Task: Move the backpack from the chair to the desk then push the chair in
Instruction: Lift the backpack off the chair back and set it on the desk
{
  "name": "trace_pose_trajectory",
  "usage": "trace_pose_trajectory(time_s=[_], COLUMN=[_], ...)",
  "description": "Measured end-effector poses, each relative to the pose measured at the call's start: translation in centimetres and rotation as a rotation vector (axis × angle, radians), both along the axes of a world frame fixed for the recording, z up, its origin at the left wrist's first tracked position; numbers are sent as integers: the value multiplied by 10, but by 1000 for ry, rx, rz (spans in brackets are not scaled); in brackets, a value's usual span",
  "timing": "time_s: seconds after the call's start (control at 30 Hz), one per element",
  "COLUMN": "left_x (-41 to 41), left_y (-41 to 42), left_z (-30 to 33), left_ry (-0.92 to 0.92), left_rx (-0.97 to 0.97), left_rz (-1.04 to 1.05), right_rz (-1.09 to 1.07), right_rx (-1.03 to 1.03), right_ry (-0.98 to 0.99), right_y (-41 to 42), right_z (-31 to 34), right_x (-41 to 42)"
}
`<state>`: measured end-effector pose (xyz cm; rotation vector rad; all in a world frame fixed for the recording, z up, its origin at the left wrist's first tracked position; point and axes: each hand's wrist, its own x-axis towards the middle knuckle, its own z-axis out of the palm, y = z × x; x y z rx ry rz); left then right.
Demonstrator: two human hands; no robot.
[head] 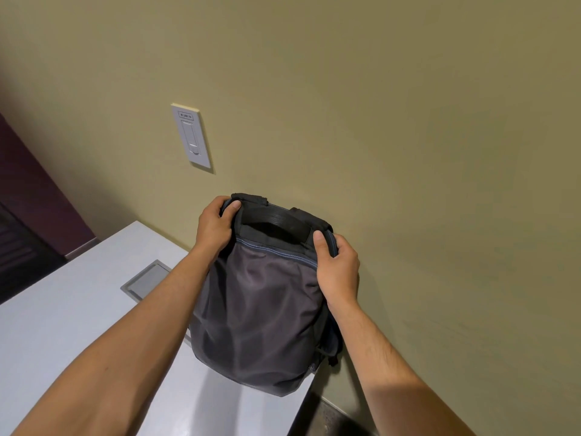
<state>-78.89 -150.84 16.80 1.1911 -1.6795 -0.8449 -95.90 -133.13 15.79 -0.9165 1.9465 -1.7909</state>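
A dark grey backpack (pixel 257 313) with a black top handle stands upright on the light grey desk (pixel 63 325), at the desk's right end and close against the wall. My left hand (pixel 215 226) grips the backpack's top left corner. My right hand (pixel 338 265) grips its top right corner, thumb over the zip line. The chair is out of view.
An olive wall (pixel 408 152) rises right behind the backpack, with a white switch plate (pixel 191 136) on it. A metal-framed cable hatch (pixel 146 280) is set into the desk left of the backpack. The desk's right edge drops to dark floor (pixel 330 416).
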Motion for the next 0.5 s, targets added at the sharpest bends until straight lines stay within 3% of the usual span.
trace_pose_trajectory(time_s=[0.5], left_x=[-13], left_y=[-15], left_z=[-3], left_ry=[-138], left_rx=[53], left_rz=[-19], right_rz=[-119], right_rx=[-23], right_ry=[30], right_y=[13], right_z=[-4], right_x=[13])
